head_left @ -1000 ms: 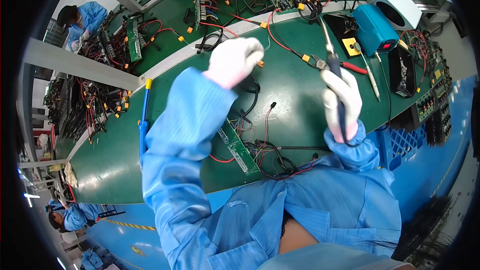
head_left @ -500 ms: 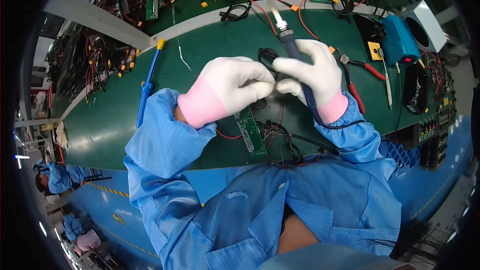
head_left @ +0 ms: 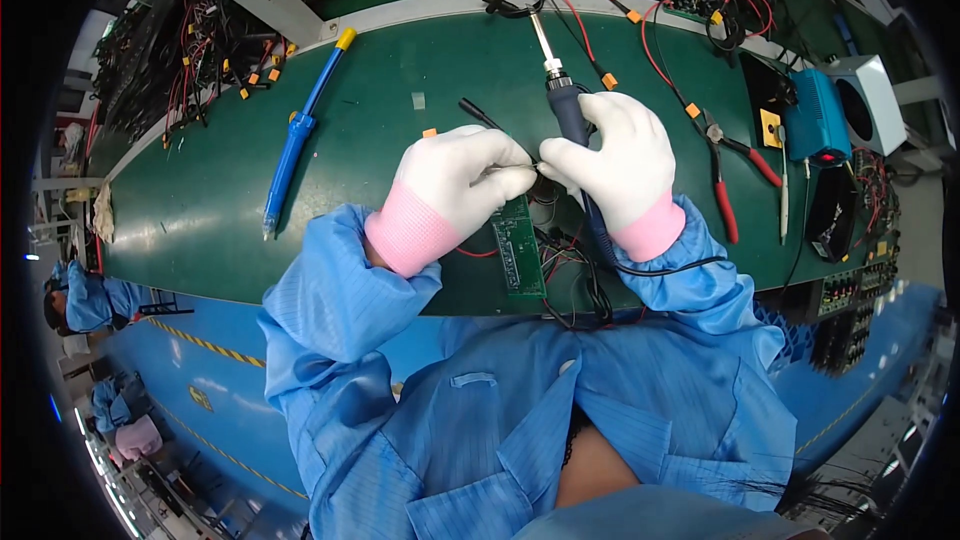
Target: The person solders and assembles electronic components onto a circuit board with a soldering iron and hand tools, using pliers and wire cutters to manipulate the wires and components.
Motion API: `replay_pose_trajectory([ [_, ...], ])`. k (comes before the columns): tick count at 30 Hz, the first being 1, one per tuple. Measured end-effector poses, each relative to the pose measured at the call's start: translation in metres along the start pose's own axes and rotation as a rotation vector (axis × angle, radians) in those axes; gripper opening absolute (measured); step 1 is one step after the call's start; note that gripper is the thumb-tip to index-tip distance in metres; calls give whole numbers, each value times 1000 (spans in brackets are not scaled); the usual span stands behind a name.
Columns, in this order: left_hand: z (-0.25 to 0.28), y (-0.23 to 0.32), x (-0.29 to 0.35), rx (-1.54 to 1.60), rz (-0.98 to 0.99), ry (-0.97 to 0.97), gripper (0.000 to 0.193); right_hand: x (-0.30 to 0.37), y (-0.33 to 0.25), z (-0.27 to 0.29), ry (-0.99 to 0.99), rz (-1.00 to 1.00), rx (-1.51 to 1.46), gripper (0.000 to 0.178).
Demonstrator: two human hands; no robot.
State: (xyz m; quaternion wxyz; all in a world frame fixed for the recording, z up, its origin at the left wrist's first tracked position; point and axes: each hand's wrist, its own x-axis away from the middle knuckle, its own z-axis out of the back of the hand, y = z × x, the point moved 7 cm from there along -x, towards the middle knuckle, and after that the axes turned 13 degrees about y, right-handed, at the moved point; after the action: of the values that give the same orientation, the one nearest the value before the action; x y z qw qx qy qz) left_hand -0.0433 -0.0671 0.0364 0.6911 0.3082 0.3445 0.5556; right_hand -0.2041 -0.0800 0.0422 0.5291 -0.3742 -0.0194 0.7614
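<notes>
Both of my hands wear white gloves with pink cuffs, their fingertips almost meeting above the green bench. My left hand is closed in a pinch on a thin wire, whose ends are mostly hidden by the gloves. In my right hand is a soldering iron, its dark handle lying across the palm and its metal tip pointing away from me. The right fingertips also come up to the wire. Beneath the hands lies a long green circuit board, beside a tangle of red and black wires.
A blue desoldering pump lies left. To the right are red-handled cutters, a pale pen-like tool, a teal soldering station and a white-framed fan. Wired boards with orange connectors line the far edge.
The view has shifted, so the bench sits differently in it. My hands stay fingertip to fingertip, the iron still in the right. A black sleeved lead now shows beyond the left hand.
</notes>
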Motion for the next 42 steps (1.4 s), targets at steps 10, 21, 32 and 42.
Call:
replay_pose_trajectory([
  [10,-19,-103,44,873,575,114,11,33,8,16,79,-72,-767,33],
  [21,-53,-87,34,1231,375,-7,6,70,35,22,3,-553,-1082,28],
  [32,-54,-86,25,1065,438,-43,5,70,25,17,-6,-435,-922,27],
  [42,-54,-84,20,1058,494,26,10,71,26,15,0,-415,-919,27],
])
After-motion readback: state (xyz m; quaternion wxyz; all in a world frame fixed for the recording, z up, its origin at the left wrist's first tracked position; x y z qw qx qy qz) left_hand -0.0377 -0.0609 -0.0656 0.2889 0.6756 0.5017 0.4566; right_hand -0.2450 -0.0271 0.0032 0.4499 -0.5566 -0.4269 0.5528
